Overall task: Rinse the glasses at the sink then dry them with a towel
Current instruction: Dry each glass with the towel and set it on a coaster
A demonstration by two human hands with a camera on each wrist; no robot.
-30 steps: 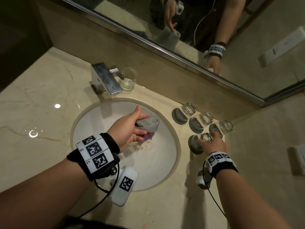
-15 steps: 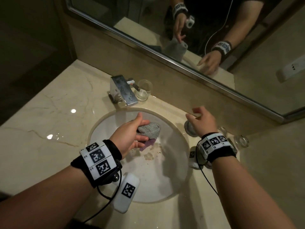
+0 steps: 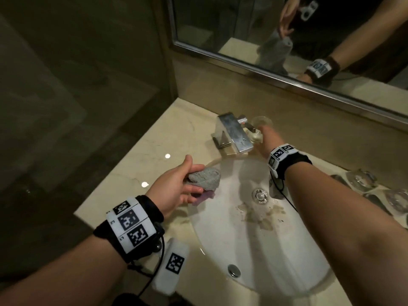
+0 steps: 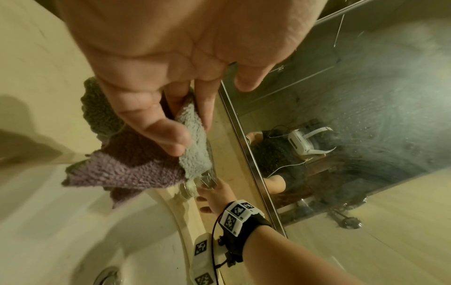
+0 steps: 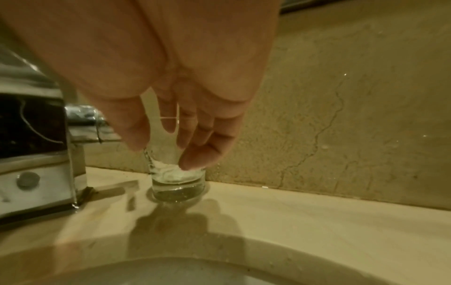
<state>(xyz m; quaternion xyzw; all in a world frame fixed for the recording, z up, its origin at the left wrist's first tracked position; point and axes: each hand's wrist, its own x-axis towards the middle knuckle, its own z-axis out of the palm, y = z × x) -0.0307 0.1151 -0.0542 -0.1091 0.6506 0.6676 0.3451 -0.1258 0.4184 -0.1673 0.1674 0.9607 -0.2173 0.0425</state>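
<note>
My left hand (image 3: 187, 186) holds a bunched grey and purple towel (image 3: 205, 178) above the left rim of the white sink (image 3: 254, 250); in the left wrist view thumb and fingers pinch the towel (image 4: 146, 169). My right hand (image 3: 268, 135) reaches across the basin to a clear glass (image 3: 262, 121) standing upright on the counter just right of the chrome faucet (image 3: 234, 133). In the right wrist view the thumb and curled fingers (image 5: 195, 160) close round the upper part of the glass (image 5: 178, 185), whose base rests on the counter.
Several more glasses (image 3: 362, 180) lie on the counter at the right of the sink. A mirror (image 3: 287, 40) and a low stone wall run behind the faucet. The marble counter (image 3: 136, 168) ends at its left edge beside a dark floor.
My right hand left the glasses at the right, swung left across the basin and closed round the glass by the faucet. The left hand kept the towel over the sink.
</note>
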